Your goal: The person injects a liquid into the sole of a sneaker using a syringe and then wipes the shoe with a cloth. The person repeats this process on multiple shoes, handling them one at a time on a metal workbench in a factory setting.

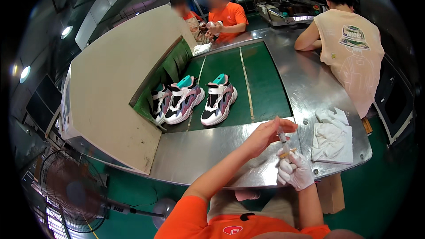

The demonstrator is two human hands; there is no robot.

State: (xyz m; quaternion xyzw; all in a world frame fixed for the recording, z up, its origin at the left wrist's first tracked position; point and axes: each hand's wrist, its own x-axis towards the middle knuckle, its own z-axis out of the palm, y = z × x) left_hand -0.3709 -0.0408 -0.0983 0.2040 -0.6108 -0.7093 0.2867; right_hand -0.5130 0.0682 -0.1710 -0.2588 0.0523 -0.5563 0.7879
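Over the table's near edge, a slim clear syringe [283,138] stands nearly upright between my hands. My right hand [295,171], in a white glove, is closed around its lower end, where a yellowish-orange part [287,153] shows. My bare left hand [268,135] is at the upper end, its fingers bent around the tip; the exact grip there is partly hidden. Beyond my hands, on the green conveyor belt, are a sneaker [218,102] and another sneaker [183,101], white, black and purple with teal inside. A third sneaker [160,104] is partly hidden behind that one.
White cloths [330,139] lie on the metal table [310,84] at right. A beige housing with green flaps [166,68] covers the belt's left side. A standing fan [73,192] is at lower left. Two people in orange work at the far end; another person [352,48] sits at right.
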